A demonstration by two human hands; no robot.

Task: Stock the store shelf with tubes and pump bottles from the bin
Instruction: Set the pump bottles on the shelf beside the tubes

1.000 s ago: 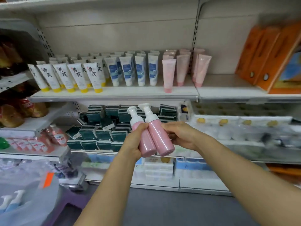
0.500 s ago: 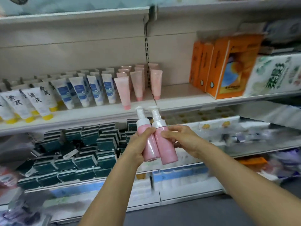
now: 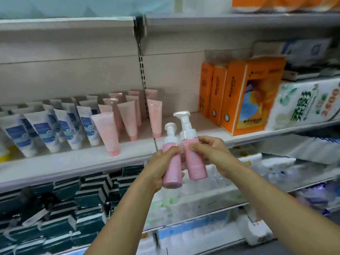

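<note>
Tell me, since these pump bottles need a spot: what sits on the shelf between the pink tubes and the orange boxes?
Head view: bare shelf between the pink tubes and orange boxes.

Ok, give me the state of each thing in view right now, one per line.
left hand: grips the left pink pump bottle.
right hand: grips the right pink pump bottle.
left pink pump bottle: held, tilted, off the shelf.
right pink pump bottle: held, tilted, higher of the two.
pink tubes: standing cap-down on the shelf.
blue-and-white tubes: standing cap-down, leaning.
orange boxes: upright on the shelf.
</note>
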